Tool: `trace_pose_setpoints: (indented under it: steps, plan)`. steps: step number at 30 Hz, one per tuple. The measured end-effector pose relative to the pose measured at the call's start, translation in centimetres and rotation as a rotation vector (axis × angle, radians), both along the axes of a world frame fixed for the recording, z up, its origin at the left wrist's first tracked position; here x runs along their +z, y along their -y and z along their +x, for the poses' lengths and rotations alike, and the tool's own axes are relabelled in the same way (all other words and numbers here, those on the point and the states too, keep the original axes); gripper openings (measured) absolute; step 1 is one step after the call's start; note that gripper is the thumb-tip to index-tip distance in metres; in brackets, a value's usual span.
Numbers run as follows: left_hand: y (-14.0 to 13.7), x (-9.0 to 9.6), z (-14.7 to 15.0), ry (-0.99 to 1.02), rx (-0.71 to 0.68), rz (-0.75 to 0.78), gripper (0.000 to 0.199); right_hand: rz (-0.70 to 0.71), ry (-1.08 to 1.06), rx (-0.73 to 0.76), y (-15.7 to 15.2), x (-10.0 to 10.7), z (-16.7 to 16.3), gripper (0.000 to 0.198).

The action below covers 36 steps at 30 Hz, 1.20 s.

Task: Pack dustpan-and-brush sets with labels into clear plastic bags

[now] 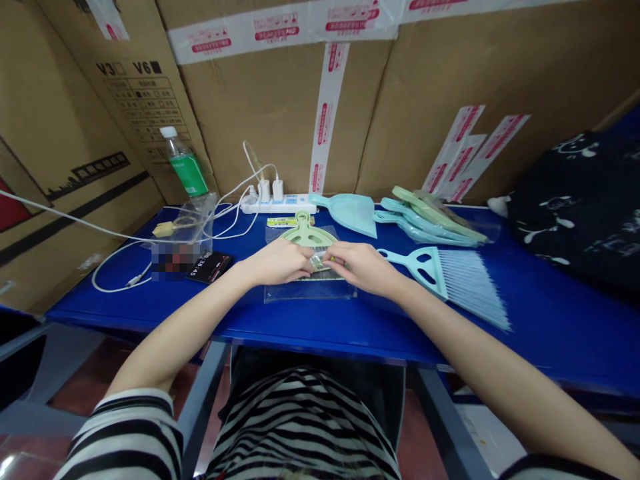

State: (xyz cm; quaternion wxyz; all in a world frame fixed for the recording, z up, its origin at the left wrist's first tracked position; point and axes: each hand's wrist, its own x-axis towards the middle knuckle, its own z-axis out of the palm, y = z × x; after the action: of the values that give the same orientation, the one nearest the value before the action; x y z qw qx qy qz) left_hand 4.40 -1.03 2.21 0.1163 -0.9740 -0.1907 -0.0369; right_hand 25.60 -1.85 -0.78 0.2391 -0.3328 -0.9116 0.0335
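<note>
Left hand [286, 260] and right hand [361, 265] both pinch bag [280, 292] over green brush [311, 235], near bench [300, 323] front edge. Likely best: small, even pulls, fingers close, brush flat.

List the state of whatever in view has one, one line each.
Left hand: curled
Right hand: curled
Green brush: lying, partly hidden
Clear plastic: spread out
Blue brush: unwrapped
Blue dustpan: unwrapped
Stacked tools: partly bagged
Phone: screen lit
Bottle: capped
Chargers: plugged into power strip
Cardboard: taped
</note>
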Motion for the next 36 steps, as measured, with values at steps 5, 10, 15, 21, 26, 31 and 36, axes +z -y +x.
trace_pose_setpoints:
  steps: [5,10,15,21,26,31,36]
  plan:
    - [-0.3,0.1,-0.3,0.015,0.032,0.052,0.016,0.084,0.028,-0.003,0.0,-0.1,0.1,0.017]
    - [-0.3,0.2,-0.4,0.028,0.062,0.036,0.019,0.264,0.154,0.074,0.2,-0.5,-0.3,0.026]
    - [-0.3,0.4,-0.5,0.031,0.062,0.021,0.018,0.388,0.226,0.056,0.3,-0.8,-0.9,0.023]
    - [-0.4,0.6,-0.6,0.015,0.054,0.021,0.020,0.409,0.327,0.049,0.2,-1.0,-1.6,0.024]
    - [-0.2,0.9,-0.6,0.005,0.079,0.017,0.020,0.411,0.346,0.038,0.2,-0.9,-1.8,0.029]
    - [0.0,1.3,-0.6,-0.024,0.140,-0.016,0.017,0.390,0.253,0.044,0.2,-0.8,-1.1,0.028]
    - [0.0,1.4,-0.6,-0.042,0.167,-0.052,0.018,0.313,0.169,0.109,-0.2,-0.3,-0.1,0.027]
